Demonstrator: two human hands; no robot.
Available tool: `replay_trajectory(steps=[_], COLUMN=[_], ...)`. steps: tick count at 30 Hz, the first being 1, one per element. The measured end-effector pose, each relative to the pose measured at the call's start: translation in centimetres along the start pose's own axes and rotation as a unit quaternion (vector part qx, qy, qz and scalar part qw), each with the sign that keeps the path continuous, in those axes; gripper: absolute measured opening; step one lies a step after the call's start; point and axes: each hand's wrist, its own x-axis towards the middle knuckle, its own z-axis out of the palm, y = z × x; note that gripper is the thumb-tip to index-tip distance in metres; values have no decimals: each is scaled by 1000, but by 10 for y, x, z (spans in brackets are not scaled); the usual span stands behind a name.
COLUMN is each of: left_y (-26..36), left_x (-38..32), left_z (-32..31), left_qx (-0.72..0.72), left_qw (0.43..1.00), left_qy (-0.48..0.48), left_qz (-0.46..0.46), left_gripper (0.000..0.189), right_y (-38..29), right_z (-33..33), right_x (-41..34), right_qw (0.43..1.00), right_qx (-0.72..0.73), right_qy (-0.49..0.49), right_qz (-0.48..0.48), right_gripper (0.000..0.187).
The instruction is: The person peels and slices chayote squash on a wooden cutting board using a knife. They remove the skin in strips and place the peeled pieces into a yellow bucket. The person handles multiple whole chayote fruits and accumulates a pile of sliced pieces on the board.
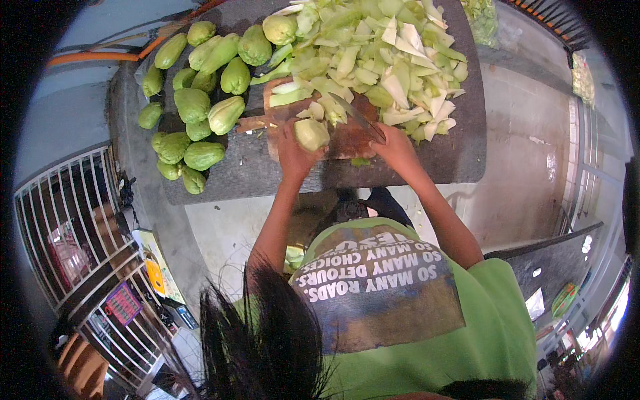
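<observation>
My left hand [296,157] grips a peeled chayote [312,134] over the near left part of a wooden cutting board [350,145]. In my right hand [395,149] is a knife [357,116], its blade slanting up and left over the board, apart from the chayote. Cut pieces [332,110] lie on the board just beyond the chayote. A large heap of pale green chayote slices [370,60] covers the far side of the board and the table behind it. To the left, many whole unpeeled chayotes [192,105] lie in a loose group.
The dark table [245,172] has a rounded edge close to my body. A bag of green pieces [481,22] stands beyond its far right corner. White metal bars [75,220] are at the left, and another dark table [510,270] is at the lower right.
</observation>
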Motion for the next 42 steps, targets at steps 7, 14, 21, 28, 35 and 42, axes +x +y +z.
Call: replay_trajectory(steps=[7,14,21,28,35,42], left_y=[-10,25,24,13,14,-19], left_x=[-13,-36,-38,-53,-41,-34], left_z=[-22,-55,-52,-53,-47,-43], left_qx=[-513,-862,-912,-933,-928,-722], left_qw=[827,462,376,316,343,670], left_qy=[-74,-176,-90,-132,-28,34], left_qz=[-218,-112,-138,-112,-142,-170], left_gripper=[89,87,83,81,83,80], right_y=[-11,-29,-43,-83,-130,-108], right_z=[-17,-13,2,8,4,9], right_x=[-20,-35,-43,-65,-82,-80], right_qw=[1000,998,998,997,995,993], right_qx=[14,-53,-16,-54,-34,-77], right_qy=[15,32,43,18,9,35], right_qz=[5,10,-35,-49,-92,-81], right_gripper=[29,32,30,27,26,26])
